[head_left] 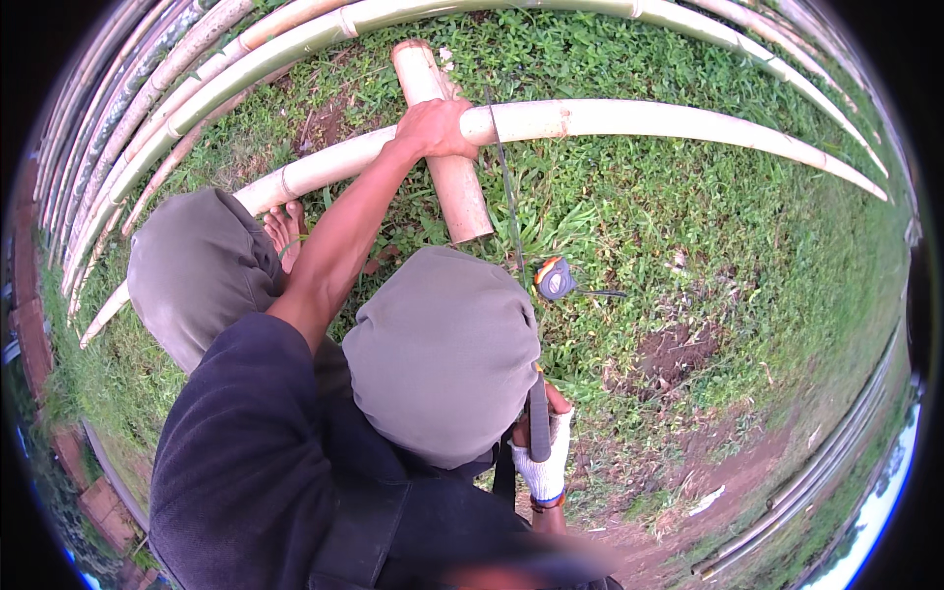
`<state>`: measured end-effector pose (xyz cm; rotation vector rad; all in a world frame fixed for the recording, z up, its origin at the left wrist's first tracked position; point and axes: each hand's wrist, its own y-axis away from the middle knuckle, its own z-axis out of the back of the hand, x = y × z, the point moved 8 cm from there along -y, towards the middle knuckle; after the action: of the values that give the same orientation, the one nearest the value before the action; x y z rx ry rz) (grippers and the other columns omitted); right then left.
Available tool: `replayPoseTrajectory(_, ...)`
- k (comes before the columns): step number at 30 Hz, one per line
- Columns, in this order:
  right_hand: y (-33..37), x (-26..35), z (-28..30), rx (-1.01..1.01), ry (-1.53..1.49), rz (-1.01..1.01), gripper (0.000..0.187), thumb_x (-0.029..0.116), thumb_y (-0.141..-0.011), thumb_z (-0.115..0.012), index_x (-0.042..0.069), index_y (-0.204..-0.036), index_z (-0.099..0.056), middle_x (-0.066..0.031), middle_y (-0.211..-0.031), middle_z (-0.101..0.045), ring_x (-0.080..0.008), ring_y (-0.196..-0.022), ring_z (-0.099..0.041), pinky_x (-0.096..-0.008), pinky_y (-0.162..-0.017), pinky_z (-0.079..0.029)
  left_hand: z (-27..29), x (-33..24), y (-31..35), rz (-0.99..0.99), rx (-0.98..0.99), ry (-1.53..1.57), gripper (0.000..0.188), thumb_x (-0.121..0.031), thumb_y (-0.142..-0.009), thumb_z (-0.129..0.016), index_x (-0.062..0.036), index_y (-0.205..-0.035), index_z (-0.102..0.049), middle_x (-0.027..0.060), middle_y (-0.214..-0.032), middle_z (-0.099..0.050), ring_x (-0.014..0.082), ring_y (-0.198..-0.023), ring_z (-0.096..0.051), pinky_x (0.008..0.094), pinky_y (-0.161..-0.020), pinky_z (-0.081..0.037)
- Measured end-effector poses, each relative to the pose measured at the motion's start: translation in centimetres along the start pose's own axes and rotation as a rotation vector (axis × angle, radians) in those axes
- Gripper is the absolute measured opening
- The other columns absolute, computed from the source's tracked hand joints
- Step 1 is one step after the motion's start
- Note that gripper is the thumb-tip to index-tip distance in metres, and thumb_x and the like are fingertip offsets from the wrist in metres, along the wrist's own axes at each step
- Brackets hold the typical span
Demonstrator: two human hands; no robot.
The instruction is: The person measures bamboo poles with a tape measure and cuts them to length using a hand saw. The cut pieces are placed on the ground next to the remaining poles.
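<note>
I am squatting on grass, knees (pixel 442 344) in grey-green trousers. My bare left hand (pixel 433 128) is stretched forward and clasps a long pale bamboo pole (pixel 629 118) where it lies across a short thick bamboo piece (pixel 457 192). My right hand (pixel 543 454), in a white knitted glove, is closed around the dark handle of a long thin blade (pixel 511 206). The blade runs from beside my right knee up toward the pole, just right of my left hand.
A tape measure (pixel 556 278) lies on the grass to the right of the blade. Several more bamboo poles (pixel 197 88) are stacked at the left and far side. My bare foot (pixel 285 231) rests by the pole. Bare dirt (pixel 678 354) and more poles (pixel 816 482) lie at right.
</note>
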<state>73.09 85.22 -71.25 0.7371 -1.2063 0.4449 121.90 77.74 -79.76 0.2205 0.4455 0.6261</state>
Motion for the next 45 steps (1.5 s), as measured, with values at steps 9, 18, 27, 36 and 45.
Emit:
replayPoseTrajectory(9, -16.1, 1.1, -4.8, 0.000, 0.024, 0.184, 0.069, -0.007, -0.090, -0.066, 0.006, -0.156, -0.049, -0.0092, -0.128, -0.062, -0.0146, -0.098, -0.060, -0.0283, -0.088, -0.051, 1.3, -2.2, -0.2, 0.005, -0.077, -0.078, 0.074, -0.045, -0.065, -0.087, -0.0086, -0.128, -0.073, 0.0237, -0.112, -0.080, 0.0397, -0.107, -0.077, 0.0496, -0.099, -0.061)
replayPoseTrajectory(18, -3.9, -1.9, -1.7, 0.029, -0.187, -0.149, 0.059, -0.004, -0.095, -0.067, 0.006, -0.151, -0.051, -0.0064, -0.120, -0.061, -0.0137, -0.097, -0.059, -0.0306, -0.088, -0.050, -0.1, 1.1, -0.1, -0.010, -0.058, -0.029, 0.073, -0.045, -0.062, -0.085, -0.0107, -0.125, -0.074, 0.0205, -0.112, -0.080, 0.0392, -0.105, -0.077, 0.0497, -0.098, -0.061)
replayPoseTrajectory(27, -7.0, -2.8, -3.6, 0.028, -0.305, -0.115, 0.064, -0.001, -0.094, -0.072, 0.006, -0.154, -0.050, -0.0050, -0.121, -0.065, -0.0076, -0.086, -0.057, -0.0250, -0.080, -0.051, 0.5, 0.2, -0.2, 0.007, -0.003, -0.010, 0.080, -0.047, -0.063, -0.086, -0.0063, -0.132, -0.072, 0.0222, -0.115, -0.080, 0.0391, -0.109, -0.077, 0.0485, -0.101, -0.060)
replayPoseTrajectory(36, -17.2, 0.2, -5.6, -0.009, -0.102, 0.133, 0.070, -0.008, -0.087, -0.071, 0.006, -0.153, -0.052, 0.0004, -0.092, -0.055, -0.0092, -0.079, -0.053, -0.0273, -0.074, -0.048, 0.0, -1.2, -0.4, 0.005, -0.068, -0.044, 0.083, -0.047, -0.062, -0.085, -0.0098, -0.135, -0.071, 0.0227, -0.116, -0.079, 0.0380, -0.108, -0.077, 0.0492, -0.099, -0.060)
replayPoseTrajectory(45, 1.0, -4.7, 0.0, 0.040, -0.206, -0.276, 0.069, -0.007, -0.086, -0.066, 0.005, -0.152, -0.051, -0.0086, -0.131, -0.064, -0.0119, -0.098, -0.061, -0.0274, -0.090, -0.052, -0.3, 1.0, -0.7, 0.029, 0.009, -0.015, 0.082, -0.046, -0.062, -0.085, -0.0128, -0.136, -0.072, 0.0195, -0.116, -0.080, 0.0358, -0.108, -0.077, 0.0477, -0.098, -0.061)
